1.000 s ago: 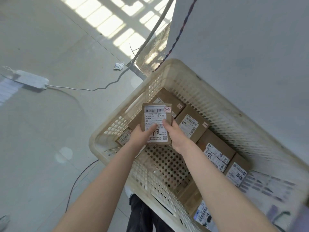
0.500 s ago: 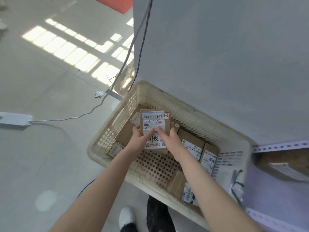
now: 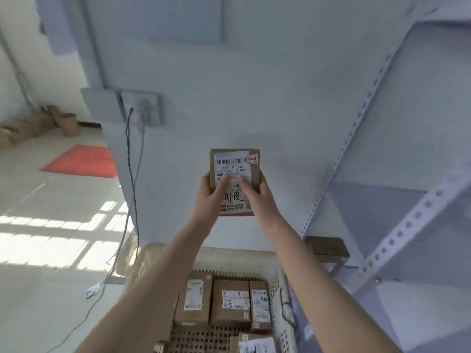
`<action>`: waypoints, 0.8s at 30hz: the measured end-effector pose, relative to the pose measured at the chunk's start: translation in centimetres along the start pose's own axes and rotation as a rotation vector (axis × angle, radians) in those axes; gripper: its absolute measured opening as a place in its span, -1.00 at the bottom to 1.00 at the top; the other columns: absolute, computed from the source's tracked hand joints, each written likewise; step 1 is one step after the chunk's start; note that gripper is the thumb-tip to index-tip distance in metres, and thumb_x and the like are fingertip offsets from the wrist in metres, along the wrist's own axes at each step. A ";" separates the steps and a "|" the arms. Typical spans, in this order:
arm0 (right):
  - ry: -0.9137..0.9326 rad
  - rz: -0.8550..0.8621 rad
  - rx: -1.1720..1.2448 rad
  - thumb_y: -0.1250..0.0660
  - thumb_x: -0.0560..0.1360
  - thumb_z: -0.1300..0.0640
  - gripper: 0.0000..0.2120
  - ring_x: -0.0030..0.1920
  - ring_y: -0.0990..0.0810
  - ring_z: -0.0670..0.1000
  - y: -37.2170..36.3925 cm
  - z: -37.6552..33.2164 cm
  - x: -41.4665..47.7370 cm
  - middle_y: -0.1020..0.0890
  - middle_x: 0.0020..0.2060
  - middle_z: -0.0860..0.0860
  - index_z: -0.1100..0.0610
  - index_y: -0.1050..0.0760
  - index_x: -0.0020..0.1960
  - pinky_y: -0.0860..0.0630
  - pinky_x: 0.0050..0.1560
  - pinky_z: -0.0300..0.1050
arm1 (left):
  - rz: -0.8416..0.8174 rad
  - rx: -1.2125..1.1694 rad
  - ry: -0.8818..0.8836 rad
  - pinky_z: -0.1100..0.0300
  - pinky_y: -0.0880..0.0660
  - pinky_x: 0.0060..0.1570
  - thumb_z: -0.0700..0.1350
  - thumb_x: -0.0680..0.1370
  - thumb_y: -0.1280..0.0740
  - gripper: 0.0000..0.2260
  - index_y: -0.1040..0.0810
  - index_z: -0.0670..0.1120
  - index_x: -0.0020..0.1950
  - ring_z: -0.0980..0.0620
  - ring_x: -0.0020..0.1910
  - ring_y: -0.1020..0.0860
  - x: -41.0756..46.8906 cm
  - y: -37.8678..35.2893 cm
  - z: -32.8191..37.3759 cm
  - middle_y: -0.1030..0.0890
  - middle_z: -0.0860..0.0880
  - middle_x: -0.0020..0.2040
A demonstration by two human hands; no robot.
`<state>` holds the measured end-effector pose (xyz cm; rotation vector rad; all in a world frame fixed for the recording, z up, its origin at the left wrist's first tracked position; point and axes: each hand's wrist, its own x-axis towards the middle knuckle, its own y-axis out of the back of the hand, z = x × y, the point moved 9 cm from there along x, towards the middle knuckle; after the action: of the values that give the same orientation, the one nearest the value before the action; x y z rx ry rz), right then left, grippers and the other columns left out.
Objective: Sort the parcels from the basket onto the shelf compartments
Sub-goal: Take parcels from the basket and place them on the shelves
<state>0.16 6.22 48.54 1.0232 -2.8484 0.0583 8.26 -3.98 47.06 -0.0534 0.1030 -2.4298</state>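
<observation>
Lifted clear of the basket since the earlier frames, the brown parcel (image 3: 237,161) stood upright at centre frame against a pale wall. The left hand (image 3: 207,197) and right hand (image 3: 258,197) gripped its lower half from either side, thumbs lying across the white label; a red "2-2" tag marked its upper right corner. Below, at the bottom edge, the cream basket (image 3: 229,254) held more labelled parcels (image 3: 230,303). At right rose the grey shelf (image 3: 355,123); at left, a cable (image 3: 131,174) hung from a wall socket (image 3: 142,108).
</observation>
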 end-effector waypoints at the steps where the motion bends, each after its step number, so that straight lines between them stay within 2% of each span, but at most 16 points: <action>1: 0.041 0.017 0.008 -0.31 0.59 0.01 -0.63 0.06 -0.68 -0.03 1.3 -2.1 -0.3 -0.66 0.14 -0.01 0.01 -0.39 0.36 -0.64 0.03 -0.04 | -0.008 -0.004 -0.036 0.32 -0.56 -0.23 0.04 0.61 -0.27 -0.63 -0.38 -0.08 0.36 0.14 -0.04 -0.63 -0.3 -1.4 1.9 -0.62 -0.02 0.12; 5: 0.148 0.047 0.048 -0.30 0.60 0.06 -0.65 0.02 -0.69 -0.09 6.1 -8.0 -2.3 -0.65 0.15 0.01 0.05 -0.37 0.37 -0.62 -0.08 -0.20 | -0.037 -0.042 -0.151 0.34 -0.56 -0.24 0.03 0.62 -0.26 -0.66 -0.42 -0.07 0.35 0.15 -0.05 -0.64 -2.4 -6.9 7.5 -0.63 -0.02 0.11; 11: 0.218 0.000 0.085 -0.28 0.62 0.07 -0.66 0.12 -0.66 -0.02 11.6 -11.5 -6.7 -0.64 0.19 -0.01 0.01 -0.36 0.37 -0.63 0.08 -0.01 | -0.034 -0.092 -0.237 0.33 -0.57 -0.22 0.00 0.64 -0.23 -0.72 -0.48 -0.03 0.32 0.18 -0.06 -0.67 -7.8 -12.7 10.0 -0.66 0.01 0.07; 15: 0.256 -0.073 0.090 -0.29 0.62 0.08 -0.65 0.15 -0.65 0.04 12.3 -12.3 -9.6 -0.62 0.21 0.02 0.03 -0.35 0.37 -0.60 0.15 0.12 | 0.019 -0.113 -0.261 0.27 -0.59 -0.21 0.01 0.64 -0.22 -0.71 -0.48 -0.04 0.33 0.13 -0.04 -0.67 -11.6 -13.6 10.2 -0.67 0.01 0.06; 20: 0.276 -0.114 0.102 -0.26 0.63 0.10 -0.65 0.15 -0.65 0.02 11.7 -13.6 -12.9 -0.61 0.22 0.02 0.05 -0.33 0.39 -0.63 0.09 0.01 | 0.033 -0.094 -0.275 0.27 -0.59 -0.22 -0.01 0.65 -0.21 -0.72 -0.49 -0.05 0.33 0.11 -0.06 -0.67 -15.2 -12.9 11.1 -0.68 -0.02 0.06; 24: 0.311 -0.108 0.105 -0.26 0.63 0.10 -0.64 0.16 -0.64 0.02 11.1 -15.1 -15.3 -0.61 0.23 0.01 0.03 -0.32 0.40 -0.62 0.12 0.05 | 0.005 -0.090 -0.306 0.28 -0.58 -0.23 -0.02 0.66 -0.20 -0.73 -0.49 -0.05 0.32 0.13 -0.08 -0.67 -17.5 -12.5 12.5 -0.68 0.02 0.02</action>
<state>6.23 25.56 61.75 1.0794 -2.5290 0.3296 14.24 16.12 60.45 -0.4626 0.0728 -2.3804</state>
